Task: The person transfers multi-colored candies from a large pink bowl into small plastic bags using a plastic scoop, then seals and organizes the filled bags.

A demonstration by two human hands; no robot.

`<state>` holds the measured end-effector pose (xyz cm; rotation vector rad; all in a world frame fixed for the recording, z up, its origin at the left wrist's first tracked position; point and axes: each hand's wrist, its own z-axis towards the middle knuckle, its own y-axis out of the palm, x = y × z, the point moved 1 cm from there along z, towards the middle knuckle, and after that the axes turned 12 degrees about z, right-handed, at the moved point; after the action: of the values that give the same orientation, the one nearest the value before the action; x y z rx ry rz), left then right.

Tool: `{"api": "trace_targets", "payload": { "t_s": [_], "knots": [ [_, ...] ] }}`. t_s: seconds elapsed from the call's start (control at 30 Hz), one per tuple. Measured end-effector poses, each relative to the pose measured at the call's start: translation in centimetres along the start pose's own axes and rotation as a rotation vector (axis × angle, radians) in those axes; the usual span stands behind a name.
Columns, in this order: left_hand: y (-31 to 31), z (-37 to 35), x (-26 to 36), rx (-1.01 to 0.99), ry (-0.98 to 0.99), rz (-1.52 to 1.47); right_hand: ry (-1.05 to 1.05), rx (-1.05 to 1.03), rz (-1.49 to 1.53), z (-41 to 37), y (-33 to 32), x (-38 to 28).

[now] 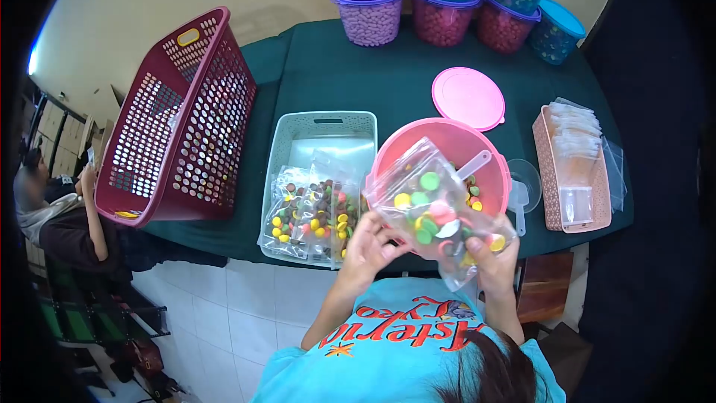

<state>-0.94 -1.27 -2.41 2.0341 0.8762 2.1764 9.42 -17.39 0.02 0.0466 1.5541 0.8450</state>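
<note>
A clear zip bag [429, 201] of round yellow, green and pink candies is held tilted above the pink tub [388, 145]. My left hand [367, 245] has its fingers curled at the bag's left edge. My right hand [494, 254] grips the lower right part of the bag, thumb on top. Behind the bag, more candies [476, 195] show in the tub, with a white scoop [474, 164] standing among them. Left of the tub, a pale green basket [272, 153] holds several filled candy bags [313, 216].
A tall maroon basket [216, 67] stands at the left. Behind the tub lies a pink lid [468, 97]; to its right are a clear scoop [520, 201] and a pink basket [552, 201] of plastic bags. Stacked candy tubs [371, 19] line the back. Another person [71, 216] is at far left.
</note>
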Motion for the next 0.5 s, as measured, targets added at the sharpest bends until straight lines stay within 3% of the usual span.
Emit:
{"api": "trace_targets", "payload": {
  "t_s": [0.1, 0.2, 0.27, 0.37, 0.43, 0.5],
  "knots": [
    [-0.2, -1.0, -0.3, -0.101, -0.045, -0.006, 0.205, -0.029, -0.042, -0.8, 3.1, 0.9],
    [-1.4, -2.0, -0.1, 0.005, -0.072, 0.226, 0.122, -0.124, -0.119, -2.1, 3.9, 3.3],
    [-2.4, -2.3, 0.2, 0.073, -0.1, 0.228, 0.141, -0.141, -0.102, -2.6, 4.4, 4.3],
    [-4.2, -2.9, -0.3, 0.057, 0.011, 0.201, 0.207, -0.129, -0.01, -3.5, 5.7, 5.0],
    [-5.0, -3.4, -0.2, 0.167, 0.085, 0.119, 0.252, -0.102, 0.059, -4.1, 6.0, 5.2],
    [-6.4, -3.6, 0.0, 0.17, 0.139, -0.038, 0.126, -0.188, 0.005, -4.5, 5.7, 5.4]
  ]
}}
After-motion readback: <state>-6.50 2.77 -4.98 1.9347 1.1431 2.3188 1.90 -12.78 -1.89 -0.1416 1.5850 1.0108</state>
